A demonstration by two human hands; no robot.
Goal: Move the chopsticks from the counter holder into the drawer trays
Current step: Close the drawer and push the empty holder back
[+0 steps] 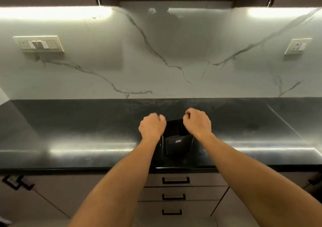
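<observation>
Dark polished stone counter runs under a pale veined marble backsplash lit by under-cabinet strips. A black holder stands upright near the counter's front edge, bearing a small label on its near face. Chopsticks cannot be made out inside it; a thin pale rod shows at each of its sides, below each wrist. The left hand is at the holder's left rim, the right hand at its right rim, both with fingers curled closed, knuckles up. Whether either fist grips anything cannot be told. Below the counter, three drawers with black bar handles are shut. Switch plates sit on the backsplash to left and right.
</observation>
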